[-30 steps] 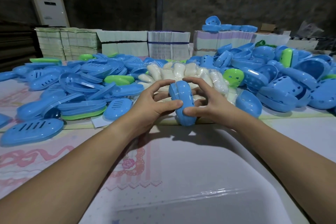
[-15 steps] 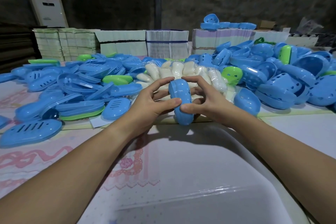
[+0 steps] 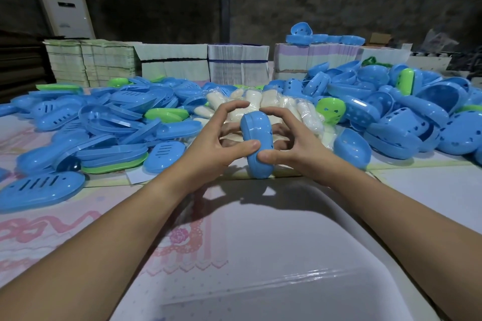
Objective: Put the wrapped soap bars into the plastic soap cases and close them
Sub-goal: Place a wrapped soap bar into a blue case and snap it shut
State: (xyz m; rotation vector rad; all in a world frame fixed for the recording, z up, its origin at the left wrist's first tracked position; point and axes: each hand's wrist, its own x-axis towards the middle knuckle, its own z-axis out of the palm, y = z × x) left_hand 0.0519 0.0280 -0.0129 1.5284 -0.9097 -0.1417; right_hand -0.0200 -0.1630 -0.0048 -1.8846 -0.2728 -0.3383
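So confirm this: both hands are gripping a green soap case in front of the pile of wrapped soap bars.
Wrong colour. The head view shows the left hand and right hand gripping a blue soap case, in front of the wrapped soap bars.
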